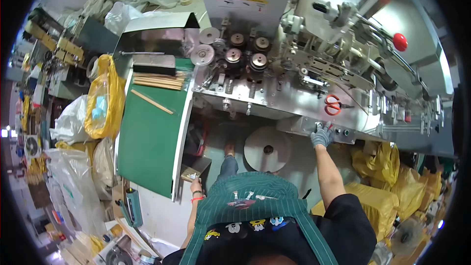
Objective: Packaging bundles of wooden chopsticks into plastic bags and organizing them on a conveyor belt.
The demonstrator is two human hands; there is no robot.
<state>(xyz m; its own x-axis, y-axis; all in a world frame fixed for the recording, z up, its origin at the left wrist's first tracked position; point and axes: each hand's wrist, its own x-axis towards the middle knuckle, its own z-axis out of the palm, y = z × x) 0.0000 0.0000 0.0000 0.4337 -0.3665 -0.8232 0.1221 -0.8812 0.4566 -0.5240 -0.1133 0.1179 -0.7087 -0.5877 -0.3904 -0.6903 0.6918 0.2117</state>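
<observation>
Under gloved right hand (pixel 321 136), control panel (pixel 338 132) knob unclear.

The fingertips of the grey-gloved right hand (pixel 321 136) are pressed against the small control panel (pixel 327 132) on the steel machine's front edge; which knob or button they touch is too small to tell. The bare left hand (pixel 196 185) is partly hidden behind the edge of the green conveyor belt (pixel 149 142), and the small brownish thing at its fingers cannot be made out. The green striped apron (pixel 245 206) covers the legs, leaving one shoe (pixel 229 147) showing. The picture's lower edge cuts off both shoulders.
</observation>
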